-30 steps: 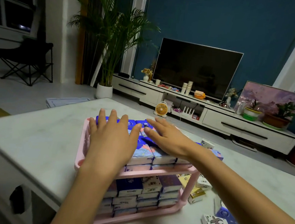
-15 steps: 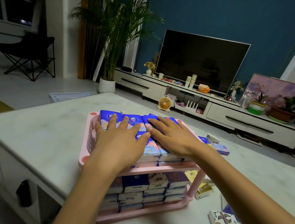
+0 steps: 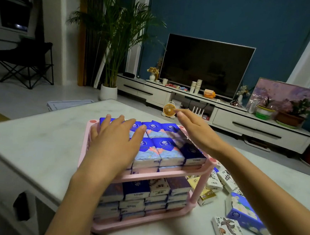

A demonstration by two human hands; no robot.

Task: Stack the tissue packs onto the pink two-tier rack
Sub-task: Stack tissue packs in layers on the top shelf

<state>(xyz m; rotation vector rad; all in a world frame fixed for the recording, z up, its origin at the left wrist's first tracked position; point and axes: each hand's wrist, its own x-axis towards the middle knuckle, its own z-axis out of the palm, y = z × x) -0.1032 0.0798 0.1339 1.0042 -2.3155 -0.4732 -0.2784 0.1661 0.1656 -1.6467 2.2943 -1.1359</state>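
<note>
The pink two-tier rack (image 3: 164, 174) stands on the white table (image 3: 36, 149). Both tiers are full of tissue packs; blue packs (image 3: 164, 147) cover the top tier and stacked packs (image 3: 138, 195) fill the lower one. My left hand (image 3: 117, 142) lies flat with spread fingers on the left part of the top layer. Above the rack's far right side hovers my right hand (image 3: 195, 131), fingers straight, holding nothing and apart from the packs. Loose packs lie right of the rack: a blue one (image 3: 244, 215), a white patterned one (image 3: 228, 232) and several small ones (image 3: 219, 180).
The table's front edge runs close along the rack's left side. Beyond the table are a TV stand (image 3: 225, 113) with a television (image 3: 206, 65), a small fan (image 3: 169, 109), a potted palm (image 3: 109, 91) and a folding chair (image 3: 25, 62).
My right hand has lifted off the top packs and moved up and to the right. My left hand stays flat on the top layer. The camera has shifted closer.
</note>
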